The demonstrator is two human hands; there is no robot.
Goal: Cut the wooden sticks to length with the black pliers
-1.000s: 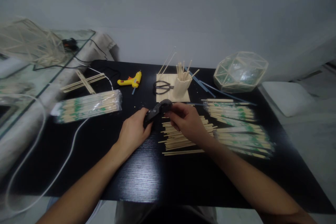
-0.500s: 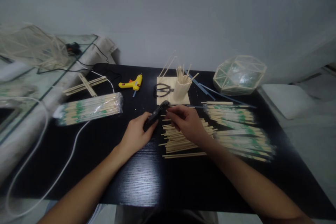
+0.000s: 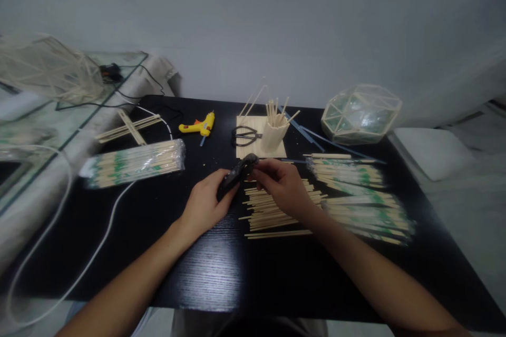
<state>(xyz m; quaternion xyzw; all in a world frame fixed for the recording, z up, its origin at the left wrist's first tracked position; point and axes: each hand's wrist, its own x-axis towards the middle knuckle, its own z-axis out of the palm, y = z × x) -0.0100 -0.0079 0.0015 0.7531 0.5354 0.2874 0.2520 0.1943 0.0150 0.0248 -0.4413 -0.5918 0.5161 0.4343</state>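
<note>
My left hand is wrapped round a black hand tool whose exact kind does not show; its head points up and right. At that head, my right hand is closed in a pinch. Whatever lies between its fingertips is too small or hidden to name. Beneath the right hand spreads a loose pile of thin wooden sticks, partly covered by the hand and wrist. Just beyond the hands, a cup made of sticks holds several upright sticks on a square stick board, beside black-handled scissors.
A yellow glue gun lies at the back left, near crossed sticks. Wrapped stick packs lie left and right. A faceted stick-framed shape stands at the back right. A white cable loops along the left.
The tool's head has shifted very slightly to the right, and my right fingertips now meet it more closely. The other things have stayed in place.
</note>
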